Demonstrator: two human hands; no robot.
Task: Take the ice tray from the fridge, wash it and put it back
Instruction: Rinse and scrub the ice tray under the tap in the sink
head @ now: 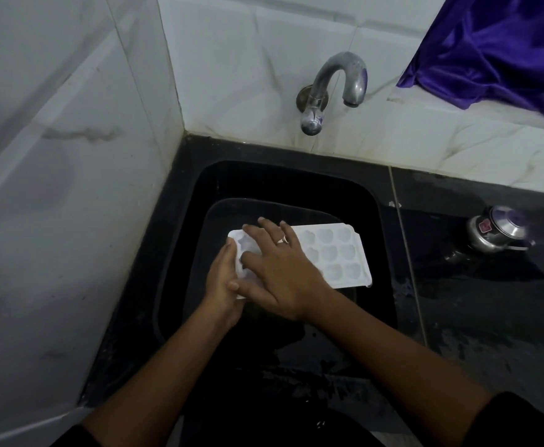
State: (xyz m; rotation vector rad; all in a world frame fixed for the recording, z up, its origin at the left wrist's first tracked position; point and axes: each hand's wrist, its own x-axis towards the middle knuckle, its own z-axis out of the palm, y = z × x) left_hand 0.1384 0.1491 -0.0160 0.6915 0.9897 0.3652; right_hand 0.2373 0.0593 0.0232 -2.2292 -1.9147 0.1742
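Washing step. Tray [338, 256] was held over sink [372, 204]; left grip [223, 279] clamped its left end, right grip [280, 269] lay flat, fingers apart, on cells. Next move likely needed rinsing under far tap [335, 88].

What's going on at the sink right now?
A person holds a white ice tray over the black sink, apparently mid-wash. The left hand grips the tray's left end. The right hand lies flat across its cups, fingers spread. No water shows at the tap.
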